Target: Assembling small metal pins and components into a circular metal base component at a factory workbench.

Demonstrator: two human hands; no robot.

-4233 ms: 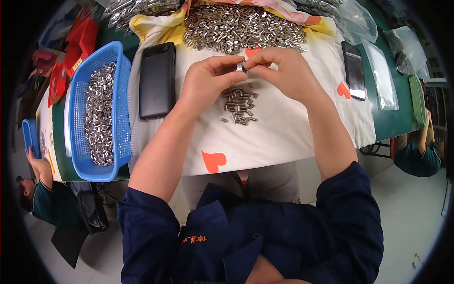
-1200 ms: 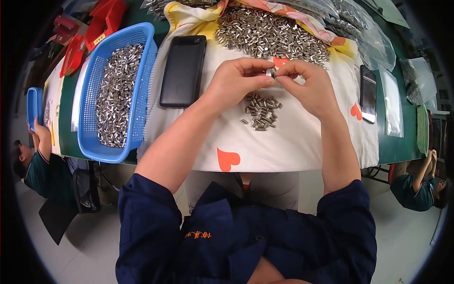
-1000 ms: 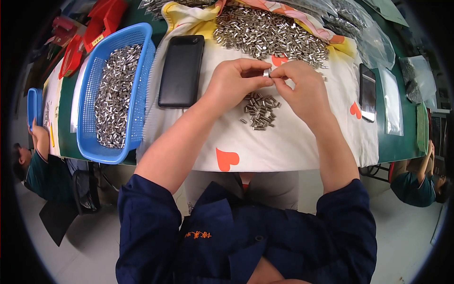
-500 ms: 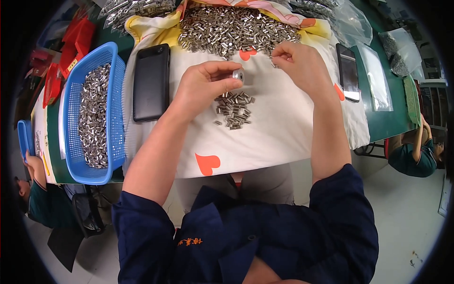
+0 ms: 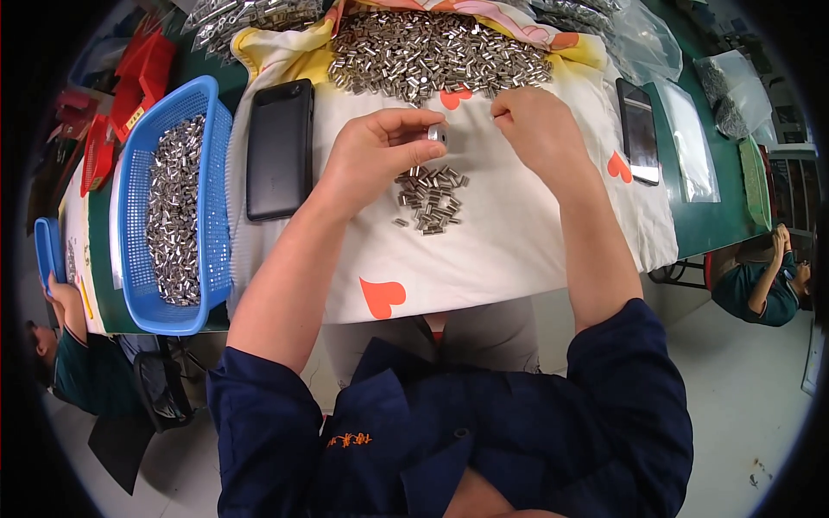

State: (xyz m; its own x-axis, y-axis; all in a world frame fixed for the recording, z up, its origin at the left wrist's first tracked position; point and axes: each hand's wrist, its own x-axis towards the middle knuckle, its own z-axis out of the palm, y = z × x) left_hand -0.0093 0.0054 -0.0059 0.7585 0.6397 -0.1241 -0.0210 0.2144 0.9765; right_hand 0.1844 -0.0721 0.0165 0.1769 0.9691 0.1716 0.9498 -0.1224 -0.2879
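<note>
Hands now apart; left hand (image 5: 373, 155) still pinching small metal cylinder (image 5: 436, 135).

Two phones (image 5: 279, 161) (image 5: 639, 129), one blue basket (image 5: 216, 129), perhaps three heaps of metal sleeves (image 5: 432, 56).

Left hand (image 5: 376, 154) pinches a small metal cylinder (image 5: 436, 135) above a small pile of cylinders (image 5: 429, 198) on the white cloth (image 5: 509, 250); right hand (image 5: 535, 128) closed at the large heap (image 5: 436, 53); blue basket (image 5: 200, 104) left.
</note>
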